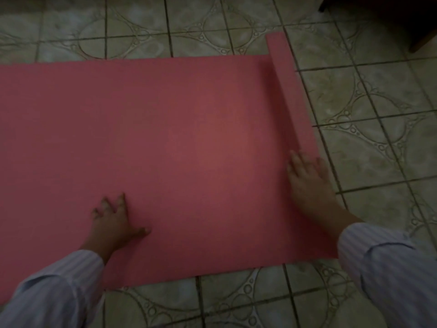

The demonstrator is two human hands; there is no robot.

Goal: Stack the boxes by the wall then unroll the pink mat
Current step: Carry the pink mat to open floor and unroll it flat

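The pink mat [179, 138] lies spread flat over the tiled floor and runs off the left edge of the view. At its right end a narrow rolled or curled strip [290, 91] still stands up along the edge. My left hand [115, 221] presses flat on the mat near its front edge, fingers spread. My right hand [307, 181] rests palm down on the near end of the curled strip, fingers extended. No boxes are in view.
Patterned grey floor tiles [369, 95] surround the mat on the far, right and near sides. A dark piece of wooden furniture [421, 24] stands at the top right corner.
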